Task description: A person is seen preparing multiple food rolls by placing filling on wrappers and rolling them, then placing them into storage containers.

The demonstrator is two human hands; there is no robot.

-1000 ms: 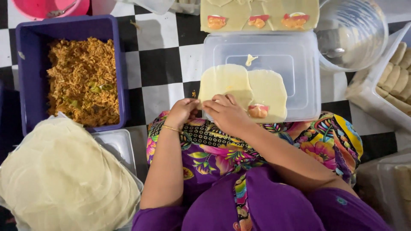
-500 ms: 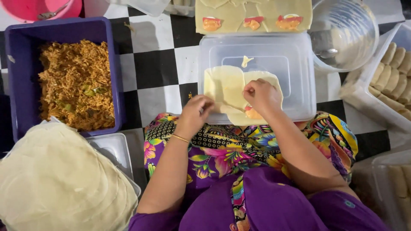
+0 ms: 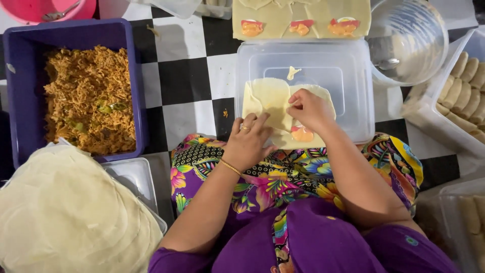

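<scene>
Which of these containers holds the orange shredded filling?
The dark blue tub at the upper left. It alone is opaque blue and filled with orange filling; the other containers are clear plastic.

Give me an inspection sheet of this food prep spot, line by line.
Surface: black and white checked floor.
Job's things: pale wrapper sheet on a clear upturned container, orange filling piece on it.
Clutter: blue tub of fried noodles, wrapper stack, glass bowl, tray of finished rolls.
Grippers: left hand presses the sheet; right hand pinches its edge.
Cables: nothing seen.
Surroundings: pink bowl.
</scene>
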